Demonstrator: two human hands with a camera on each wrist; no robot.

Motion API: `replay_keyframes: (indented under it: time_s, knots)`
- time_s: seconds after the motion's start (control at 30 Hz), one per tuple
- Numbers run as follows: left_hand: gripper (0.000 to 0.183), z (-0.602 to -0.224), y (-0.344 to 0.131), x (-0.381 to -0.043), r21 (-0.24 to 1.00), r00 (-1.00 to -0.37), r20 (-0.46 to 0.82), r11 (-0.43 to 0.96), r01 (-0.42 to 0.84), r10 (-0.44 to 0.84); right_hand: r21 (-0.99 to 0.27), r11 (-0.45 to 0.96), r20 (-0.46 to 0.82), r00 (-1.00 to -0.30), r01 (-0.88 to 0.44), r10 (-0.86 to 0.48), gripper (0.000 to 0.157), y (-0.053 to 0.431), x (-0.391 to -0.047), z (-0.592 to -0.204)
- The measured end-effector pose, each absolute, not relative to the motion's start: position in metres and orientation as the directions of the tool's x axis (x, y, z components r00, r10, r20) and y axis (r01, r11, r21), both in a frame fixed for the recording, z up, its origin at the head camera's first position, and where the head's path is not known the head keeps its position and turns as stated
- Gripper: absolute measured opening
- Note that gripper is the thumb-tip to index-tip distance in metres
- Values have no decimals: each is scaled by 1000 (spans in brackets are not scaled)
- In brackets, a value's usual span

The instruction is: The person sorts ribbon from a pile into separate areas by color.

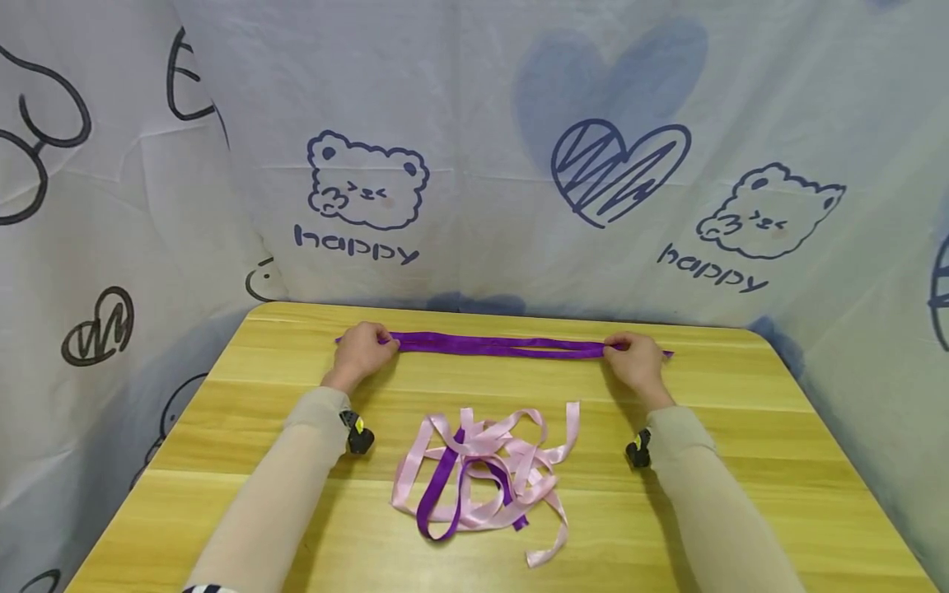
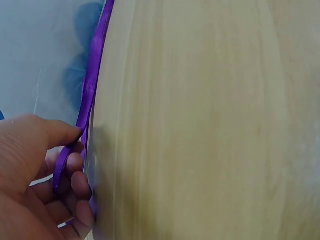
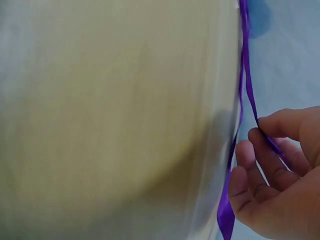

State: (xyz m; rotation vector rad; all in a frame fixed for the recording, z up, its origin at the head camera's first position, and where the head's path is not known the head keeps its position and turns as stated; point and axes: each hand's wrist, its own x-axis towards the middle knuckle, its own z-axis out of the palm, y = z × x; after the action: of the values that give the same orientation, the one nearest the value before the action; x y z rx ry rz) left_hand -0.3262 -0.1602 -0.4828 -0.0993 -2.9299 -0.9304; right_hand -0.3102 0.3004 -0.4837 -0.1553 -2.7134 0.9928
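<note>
Near the table's far edge a purple ribbon stretches from side to side in two strands, one close beside the other. My left hand pinches its left end between thumb and index finger; in the left wrist view a short tail of the ribbon hangs past the fingers. On the right, my right hand pinches a strand between thumb and forefinger. The right wrist view shows another purple strand passing outside those fingers, its end lying below them. A small purple tip sticks out past each hand in the head view.
A loose heap of pink ribbon lies mid-table between my forearms, with another purple ribbon tangled through it. The wooden table meets a printed cloth curtain behind its far edge, and cloth hangs along both sides.
</note>
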Motion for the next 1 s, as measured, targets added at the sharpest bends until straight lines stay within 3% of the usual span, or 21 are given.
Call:
replay_keyframes:
  time_s: [0.4, 0.77, 1.0]
  knots:
    - [30, -485, -163, -322, 488, -996, 78, 873, -3, -48, -626, 778, 162, -968, 50, 192, 27, 302, -314, -489]
    - [54, -471, -194, -309, 498, -997, 33, 866, -42, -68, -588, 805, 180, -957, 80, 227, 31, 325, -304, -476]
    - [48, -463, -194, -302, 466, -981, 181, 885, 27, -65, -582, 812, 295, -941, -36, 169, 28, 308, -290, -467]
